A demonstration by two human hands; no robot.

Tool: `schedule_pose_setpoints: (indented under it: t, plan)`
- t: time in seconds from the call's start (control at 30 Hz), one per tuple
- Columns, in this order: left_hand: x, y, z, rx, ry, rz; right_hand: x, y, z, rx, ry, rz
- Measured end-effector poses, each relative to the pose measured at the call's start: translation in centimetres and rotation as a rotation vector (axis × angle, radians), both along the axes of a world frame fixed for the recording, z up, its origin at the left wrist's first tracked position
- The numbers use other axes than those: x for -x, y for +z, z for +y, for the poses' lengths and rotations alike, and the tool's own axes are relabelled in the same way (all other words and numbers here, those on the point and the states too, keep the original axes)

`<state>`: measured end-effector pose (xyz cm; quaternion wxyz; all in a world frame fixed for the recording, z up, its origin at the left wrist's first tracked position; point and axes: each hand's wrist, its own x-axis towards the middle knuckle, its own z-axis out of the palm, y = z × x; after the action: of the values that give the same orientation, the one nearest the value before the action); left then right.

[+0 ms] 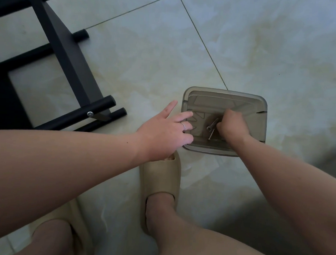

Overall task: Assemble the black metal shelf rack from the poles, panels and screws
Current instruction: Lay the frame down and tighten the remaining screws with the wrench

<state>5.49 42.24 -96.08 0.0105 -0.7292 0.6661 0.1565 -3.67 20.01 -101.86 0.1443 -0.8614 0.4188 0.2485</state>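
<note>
Left hand [168, 130] splayed, right hand [233, 125] fisted.

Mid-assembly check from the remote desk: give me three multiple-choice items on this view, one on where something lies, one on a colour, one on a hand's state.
1. Where does the small silver metal wrench lie?
A. On the tiled floor
B. Inside the translucent grey plastic box
C. On the rack

2. What colour is the moulded slipper near the box?
A. Beige
B. Red
C. Black

3. How is the left hand?
A. Closed in a fist
B. Holding a pole
C. Open, fingers spread at the box's near-left rim

Answers:
1 B, the wrench rests on the box's bottom, beside the right hand that reaches in with fingers curled.
2 A, the slipper is pale beige against the black metal shelf rack.
3 C, the fingers are extended and hold nothing.
</note>
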Motion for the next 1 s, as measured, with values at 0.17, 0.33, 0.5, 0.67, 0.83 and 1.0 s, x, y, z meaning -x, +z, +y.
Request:
schedule_pose_setpoints:
  t: [0.17,0.33,0.5,0.67,0.83,1.0]
  plan:
    - [-1.4,0.6,-0.9,-0.039,0.057,0.056,-0.1,2.6,0.9,-0.065,-0.179,-0.203]
    - [-4.6,3.0,-0.8,0.147,0.728,0.581,-0.4,8.8,3.5,-0.244,-0.245,-0.554]
    - [-7.5,6.0,-0.6,-0.088,1.308,1.429,-2.7,13.7,8.6,-0.409,-0.08,-0.744]
    - [-8.7,8.0,2.9,-0.256,1.267,1.877,-5.7,16.4,13.8,-0.504,0.199,-0.793]
    - [-10.8,7.8,7.3,-0.358,1.255,1.88,-7.5,17.1,17.7,-0.681,0.241,-0.891]
    - [-13.7,7.1,11.5,-0.334,1.371,1.829,-9.2,16.0,19.3,-0.673,0.198,-0.87]
